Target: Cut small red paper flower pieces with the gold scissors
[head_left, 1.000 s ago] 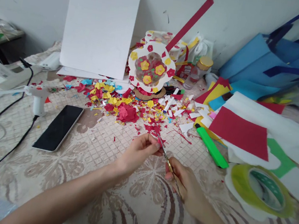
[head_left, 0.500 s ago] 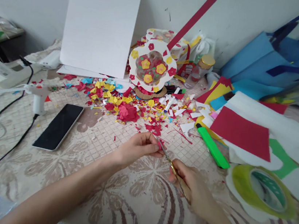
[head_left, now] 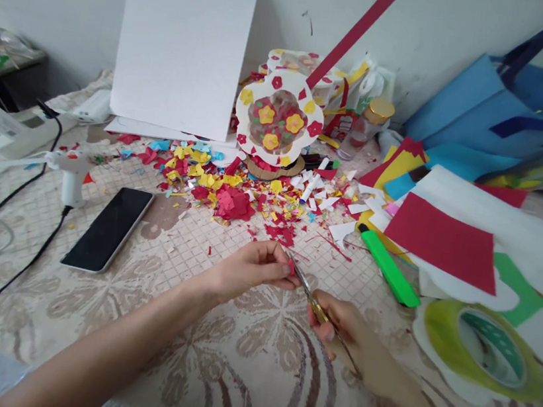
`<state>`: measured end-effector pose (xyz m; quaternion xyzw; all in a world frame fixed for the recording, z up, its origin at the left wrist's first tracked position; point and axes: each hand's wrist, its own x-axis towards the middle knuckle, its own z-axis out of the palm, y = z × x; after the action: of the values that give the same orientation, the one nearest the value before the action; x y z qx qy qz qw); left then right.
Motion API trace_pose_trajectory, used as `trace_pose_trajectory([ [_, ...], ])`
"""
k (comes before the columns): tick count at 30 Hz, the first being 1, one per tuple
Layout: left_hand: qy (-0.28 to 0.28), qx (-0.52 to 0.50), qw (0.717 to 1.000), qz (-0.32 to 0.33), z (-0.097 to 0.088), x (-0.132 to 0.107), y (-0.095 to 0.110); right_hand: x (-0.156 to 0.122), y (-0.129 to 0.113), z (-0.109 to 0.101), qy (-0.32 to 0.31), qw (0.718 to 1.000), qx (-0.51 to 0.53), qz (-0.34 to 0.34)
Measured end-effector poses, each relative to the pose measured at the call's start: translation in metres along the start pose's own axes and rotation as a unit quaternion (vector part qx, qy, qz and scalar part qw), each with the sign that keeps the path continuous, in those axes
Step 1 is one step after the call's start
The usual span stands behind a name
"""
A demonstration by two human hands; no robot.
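Note:
My left hand (head_left: pixel 263 266) pinches a small piece of red paper (head_left: pixel 292 267), mostly covered by the fingers. In my right hand (head_left: pixel 338 326) is a pair of scissors (head_left: pixel 308 293), its blades pointing up and left to the edge of the red piece. Just beyond the hands lies a heap of red paper cutouts (head_left: pixel 234 204), among many yellow, white and blue scraps. Behind these stands a white flower-shaped lantern (head_left: pixel 279 118) with red and yellow paper blossoms, on a brown cardboard base (head_left: pixel 276 169).
A black-screened phone (head_left: pixel 109 229) and a white glue gun (head_left: pixel 72 180) with cables lie left. To the right are a green utility knife (head_left: pixel 390 267), red paper (head_left: pixel 444 241) and a yellow tape roll (head_left: pixel 443 326). A white board (head_left: pixel 181 51) leans on the wall; a blue bag (head_left: pixel 494 106) stands back right.
The scissors have turned slightly in my right hand, and their blades look closer together. My left hand stays nearly in place with the red piece. The whole view has shifted a little.

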<state>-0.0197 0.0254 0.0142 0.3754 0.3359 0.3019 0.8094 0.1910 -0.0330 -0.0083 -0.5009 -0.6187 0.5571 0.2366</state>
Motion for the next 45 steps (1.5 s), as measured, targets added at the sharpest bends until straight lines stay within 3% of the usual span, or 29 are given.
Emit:
trace_pose_trajectory([
  [3, 0.005, -0.003, 1.000, 0.002, 0.001, 0.000, -0.001, -0.001, -0.008, -0.003, -0.049, 0.999, -0.018, -0.004],
  [10, 0.026, -0.011, 1.000, 0.010, 0.005, 0.001, -0.004, -0.003, -0.020, -0.003, -0.042, 0.997, -0.066, -0.002],
  [33, 0.030, -0.037, 0.999, 0.007, 0.007, 0.000, -0.006, -0.002, -0.017, -0.005, -0.050, 0.991, -0.127, -0.010],
  [45, -0.005, -0.032, 0.999, -0.006, 0.000, 0.002, -0.007, -0.004, -0.031, -0.012, -0.070, 0.982, -0.173, 0.018],
])
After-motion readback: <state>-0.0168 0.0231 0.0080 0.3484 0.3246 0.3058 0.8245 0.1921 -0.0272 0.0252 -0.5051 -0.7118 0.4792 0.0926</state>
